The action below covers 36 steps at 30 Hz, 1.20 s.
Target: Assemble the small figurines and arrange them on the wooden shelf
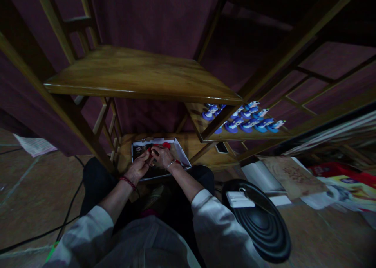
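Observation:
My left hand (140, 166), a dark red bead bracelet on its wrist, is closed with its fingertips pinched together. Against it presses my right hand (163, 157), also closed, with a thin silvery bracelet at the wrist. Some red shows between the fingertips, but what they hold is too small and dark to make out. Both hands are over a shallow white-edged box (183, 153) on the low wooden shelf. Inside the box, a round red thing (166, 145) shows behind my right hand; other small dark and red pieces lie around my fingers.
A wooden shelf board (138, 74) juts out above my hands. Several blue-and-white figurines (249, 123) stand on a shelf at right. A phone-like dark object (221, 147) lies on the low shelf. On the right are a black ridged stool (264, 225) and papers (290, 176); cables (69, 205) cross the floor at left.

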Tool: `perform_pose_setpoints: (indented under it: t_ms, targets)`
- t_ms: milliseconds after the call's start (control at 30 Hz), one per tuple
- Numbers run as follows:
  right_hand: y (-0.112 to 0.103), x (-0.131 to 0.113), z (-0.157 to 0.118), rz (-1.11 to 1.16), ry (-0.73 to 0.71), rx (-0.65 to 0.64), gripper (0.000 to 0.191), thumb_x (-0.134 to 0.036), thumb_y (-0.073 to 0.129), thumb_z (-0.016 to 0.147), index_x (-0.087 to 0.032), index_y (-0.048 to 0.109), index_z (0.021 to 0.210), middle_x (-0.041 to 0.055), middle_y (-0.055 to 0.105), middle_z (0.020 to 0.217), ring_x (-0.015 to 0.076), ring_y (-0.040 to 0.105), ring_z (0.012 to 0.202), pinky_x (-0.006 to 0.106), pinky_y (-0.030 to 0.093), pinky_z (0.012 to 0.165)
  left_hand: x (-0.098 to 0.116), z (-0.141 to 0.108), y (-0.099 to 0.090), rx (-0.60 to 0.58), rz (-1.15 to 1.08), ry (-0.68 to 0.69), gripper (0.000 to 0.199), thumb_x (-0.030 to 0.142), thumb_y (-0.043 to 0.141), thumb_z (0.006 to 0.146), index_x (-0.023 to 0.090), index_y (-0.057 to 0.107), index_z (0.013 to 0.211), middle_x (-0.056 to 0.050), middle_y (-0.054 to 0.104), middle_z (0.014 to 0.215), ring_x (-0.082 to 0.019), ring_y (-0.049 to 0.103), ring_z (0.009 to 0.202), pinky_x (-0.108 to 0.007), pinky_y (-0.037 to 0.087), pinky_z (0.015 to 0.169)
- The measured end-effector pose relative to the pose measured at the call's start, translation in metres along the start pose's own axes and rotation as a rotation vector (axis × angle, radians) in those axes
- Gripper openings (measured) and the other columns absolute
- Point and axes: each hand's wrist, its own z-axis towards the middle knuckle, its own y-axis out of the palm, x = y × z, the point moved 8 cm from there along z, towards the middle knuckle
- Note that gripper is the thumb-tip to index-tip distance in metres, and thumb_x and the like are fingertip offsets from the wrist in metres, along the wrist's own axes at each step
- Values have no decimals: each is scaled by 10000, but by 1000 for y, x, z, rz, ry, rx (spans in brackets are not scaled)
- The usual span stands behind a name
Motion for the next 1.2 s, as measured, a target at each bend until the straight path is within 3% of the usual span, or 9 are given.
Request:
perform_pose_setpoints:
  t_ms: [267,500,733,867,1200]
  targets:
    - [1,4,-1,46,21,4,170,-167,523,768,-217,606,908,34,640,901,173,579,844,312,440,813,-3,5,-4,1,18,-12,231,-20,468,783,115,633,695,-40,667,718,-101,630,691,-235,524,735]
    - [-3,5,0,108,5,2,188,-170,520,771,-201,609,935,41,640,938,163,576,887,304,444,826,2,-1,3,-44,28,-2,235,-3,450,800,109,625,693,-38,669,722,-100,628,689,-253,518,756]
    - [-1,23,-3,281,51,77,435,-191,575,720,-219,514,1149,47,608,1071,147,579,919,316,442,865,4,-1,7,-48,8,-18,208,-8,467,782,107,619,699,-36,656,694,-108,620,673,-285,500,776]
    - [-2,30,-2,373,100,105,365,-255,580,727,-211,557,1089,40,637,1004,141,601,854,306,466,823,8,-5,16,-108,6,-24,214,-10,460,780,119,627,743,-34,659,718,-118,624,688,-311,495,787]
    - [-30,9,-1,304,117,127,220,-262,597,733,-246,630,950,13,671,916,163,607,873,315,460,824,12,-17,28,-151,17,35,225,6,438,808,116,629,764,-35,666,771,-121,629,742,-339,491,847]
